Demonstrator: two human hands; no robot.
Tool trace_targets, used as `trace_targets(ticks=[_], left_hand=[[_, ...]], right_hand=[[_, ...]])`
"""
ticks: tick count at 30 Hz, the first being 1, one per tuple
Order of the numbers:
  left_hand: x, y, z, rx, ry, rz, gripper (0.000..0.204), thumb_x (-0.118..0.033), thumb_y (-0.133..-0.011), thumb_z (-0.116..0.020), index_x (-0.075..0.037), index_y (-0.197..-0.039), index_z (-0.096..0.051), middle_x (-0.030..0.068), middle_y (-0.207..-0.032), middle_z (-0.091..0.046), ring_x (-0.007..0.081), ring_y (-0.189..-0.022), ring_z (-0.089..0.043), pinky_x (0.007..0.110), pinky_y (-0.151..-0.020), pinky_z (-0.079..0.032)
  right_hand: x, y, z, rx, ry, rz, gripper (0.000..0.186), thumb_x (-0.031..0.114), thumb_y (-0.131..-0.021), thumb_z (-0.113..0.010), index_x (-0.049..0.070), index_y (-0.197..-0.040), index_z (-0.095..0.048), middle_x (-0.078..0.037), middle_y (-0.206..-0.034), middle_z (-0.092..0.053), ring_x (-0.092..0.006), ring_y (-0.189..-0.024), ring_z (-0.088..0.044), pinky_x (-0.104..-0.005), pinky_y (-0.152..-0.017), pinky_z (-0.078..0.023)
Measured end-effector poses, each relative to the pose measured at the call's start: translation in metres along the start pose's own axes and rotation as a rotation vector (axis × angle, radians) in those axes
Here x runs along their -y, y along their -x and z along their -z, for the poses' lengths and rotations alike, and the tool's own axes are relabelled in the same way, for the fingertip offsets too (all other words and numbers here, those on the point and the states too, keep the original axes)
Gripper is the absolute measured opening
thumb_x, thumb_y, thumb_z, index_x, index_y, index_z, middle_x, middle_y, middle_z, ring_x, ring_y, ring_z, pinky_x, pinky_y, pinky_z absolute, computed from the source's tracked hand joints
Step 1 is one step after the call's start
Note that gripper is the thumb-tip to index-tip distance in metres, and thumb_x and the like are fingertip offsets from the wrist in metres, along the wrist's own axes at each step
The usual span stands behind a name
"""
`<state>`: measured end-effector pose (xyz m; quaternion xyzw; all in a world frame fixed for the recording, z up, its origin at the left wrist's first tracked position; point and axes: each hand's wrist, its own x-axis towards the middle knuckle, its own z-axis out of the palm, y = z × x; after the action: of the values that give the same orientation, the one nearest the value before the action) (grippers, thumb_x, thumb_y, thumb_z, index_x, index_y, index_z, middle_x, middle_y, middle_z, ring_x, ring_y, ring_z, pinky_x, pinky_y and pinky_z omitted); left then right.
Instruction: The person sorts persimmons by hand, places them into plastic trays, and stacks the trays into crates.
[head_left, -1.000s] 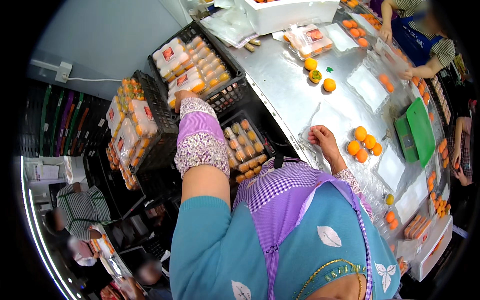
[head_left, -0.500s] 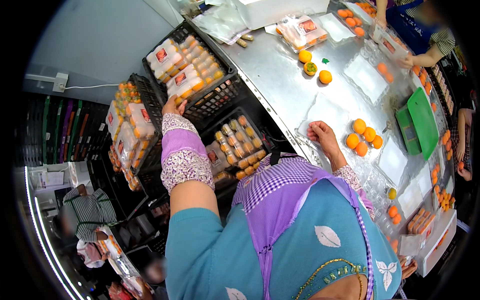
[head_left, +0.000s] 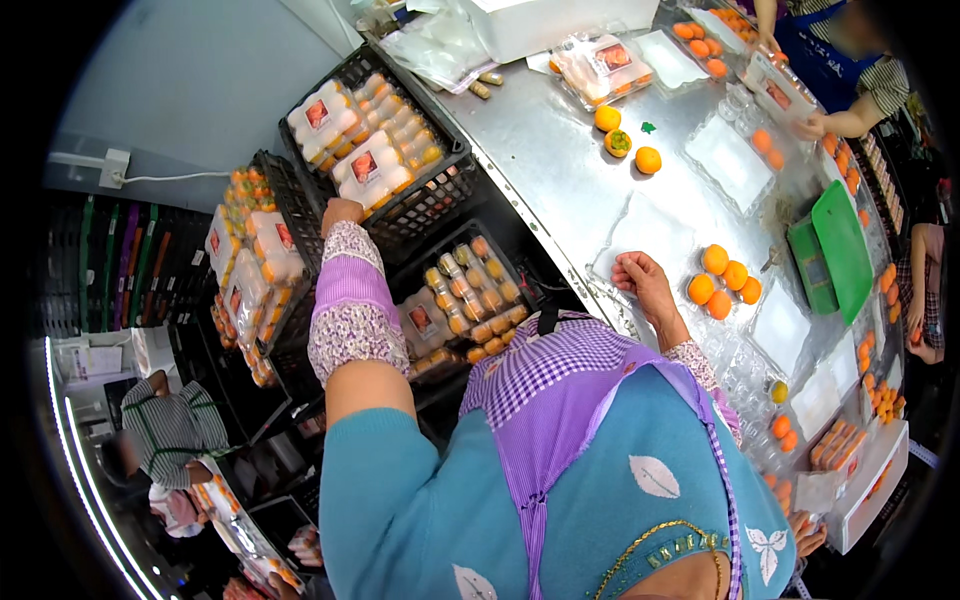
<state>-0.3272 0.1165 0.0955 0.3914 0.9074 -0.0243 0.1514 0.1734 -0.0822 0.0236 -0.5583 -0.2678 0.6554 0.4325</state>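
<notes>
My left hand (head_left: 343,213) is closed at the near corner of a black plastic crate (head_left: 425,185), its fingertips hidden. Clear packs of orange persimmons, including a labelled pack (head_left: 371,171), fill that crate. Over the metal table (head_left: 520,150) hovers my right hand (head_left: 648,280), its fingers curled together and nothing visible in them. Beside it lies a clear tray with a white pad (head_left: 650,230). Several loose persimmons (head_left: 715,259) sit just right of that hand.
A lower crate of packed fruit (head_left: 470,290) stands by the table edge, and another stack of packs (head_left: 270,245) is at left. A green basket (head_left: 838,250) sits on the table. At the far right a co-worker's hand (head_left: 812,126) touches a pack.
My left hand's fingers, spread at the crate corner before, are now curled in and mostly out of sight. The right hand has stayed nearly still. The whole view has shifted slightly.
</notes>
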Motion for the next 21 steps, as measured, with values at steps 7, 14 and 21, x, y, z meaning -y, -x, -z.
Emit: trace_targets(ticks=[7,14,21], left_hand=[[-0.011,0.006,-0.013,-0.463,-0.152,-0.524,0.041,-0.016,-0.084,-0.057,-0.01,-0.124,-0.055,0.0128,-0.112,-0.058,0.031,-0.107,-0.058,0.045,-0.087,-0.049],[-0.061,-0.015,-0.033,-0.336,-0.086,-1.18,0.041,-0.04,-0.082,-0.065,-0.019,-0.117,-0.063,0.0096,-0.133,-0.048,0.0275,-0.128,-0.041,0.047,-0.102,-0.035],[-0.045,-0.033,-0.052,-0.322,-0.081,-1.196,0.033,-0.047,-0.086,-0.061,-0.015,-0.096,-0.066,0.0085,-0.133,-0.048,0.0318,-0.131,-0.035,0.048,-0.105,-0.028]], right_hand=[[0.001,0.0,-0.002,-0.015,0.038,-0.007,0.02,0.019,-0.096,-0.053,0.002,-0.103,-0.06,-0.006,-0.09,-0.064,-0.0114,-0.076,-0.06,-0.0243,-0.071,-0.049],[0.01,0.005,-0.003,-0.045,0.063,0.003,0.021,0.02,-0.095,-0.054,0.002,-0.103,-0.06,-0.005,-0.089,-0.064,-0.0127,-0.077,-0.061,-0.025,-0.071,-0.05],[0.012,0.012,0.004,-0.096,0.079,-0.03,0.02,0.023,-0.094,-0.057,0.004,-0.101,-0.061,-0.004,-0.088,-0.064,-0.012,-0.077,-0.061,-0.0245,-0.07,-0.049]])
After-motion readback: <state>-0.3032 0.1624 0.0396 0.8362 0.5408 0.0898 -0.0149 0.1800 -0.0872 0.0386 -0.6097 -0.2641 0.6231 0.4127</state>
